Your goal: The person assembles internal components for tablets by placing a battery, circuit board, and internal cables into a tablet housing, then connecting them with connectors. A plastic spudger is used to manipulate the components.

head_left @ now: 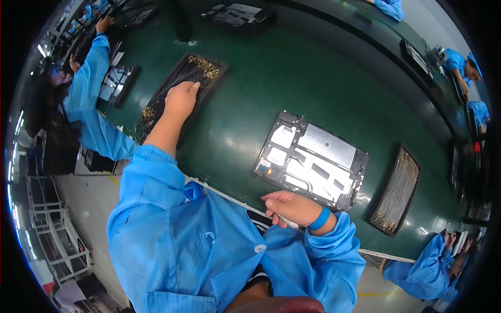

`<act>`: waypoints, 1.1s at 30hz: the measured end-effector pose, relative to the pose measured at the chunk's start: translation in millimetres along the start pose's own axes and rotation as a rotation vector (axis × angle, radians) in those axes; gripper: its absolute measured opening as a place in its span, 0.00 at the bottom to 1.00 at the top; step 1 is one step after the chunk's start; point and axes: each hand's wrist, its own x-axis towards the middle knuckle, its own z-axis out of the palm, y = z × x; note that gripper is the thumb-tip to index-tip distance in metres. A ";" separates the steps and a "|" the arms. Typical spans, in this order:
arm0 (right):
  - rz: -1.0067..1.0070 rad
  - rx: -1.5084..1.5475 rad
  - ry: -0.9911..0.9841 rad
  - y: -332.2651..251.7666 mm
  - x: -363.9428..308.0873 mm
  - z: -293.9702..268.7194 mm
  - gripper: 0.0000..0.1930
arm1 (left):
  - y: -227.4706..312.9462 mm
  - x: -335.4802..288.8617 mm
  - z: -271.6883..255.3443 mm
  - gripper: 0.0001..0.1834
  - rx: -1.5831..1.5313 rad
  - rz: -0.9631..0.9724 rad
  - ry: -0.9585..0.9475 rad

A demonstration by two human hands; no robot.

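Across my remote view spreads a green worktop [245, 115]; on it lies an opened flat device [313, 161], silver and white inside; to its left sits a dark tray [222, 73] of black strands, to its right a narrower tray [385, 185] of grey strands; my left hand [181, 98] is over the dark tray, gripping what I cannot tell, if anything; my right hand [295, 208], just beside the device, curls round a slim pale object [287, 221].

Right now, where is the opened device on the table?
In the head view, the opened device lies right of centre on the green table, just beyond the right hand.
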 end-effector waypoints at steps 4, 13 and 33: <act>0.001 -0.022 -0.016 -0.7 1.5 -1.7 0.23 | -13.4 -12.3 -1.8 0.16 0.217 0.288 0.229; 0.062 -0.056 -0.065 -6.8 4.3 -3.4 0.23 | -5.5 -8.6 1.9 0.14 0.002 0.313 0.237; -0.234 0.289 0.375 -19.5 24.2 12.4 0.20 | 90.5 -86.2 -5.3 0.10 -0.068 1.154 0.261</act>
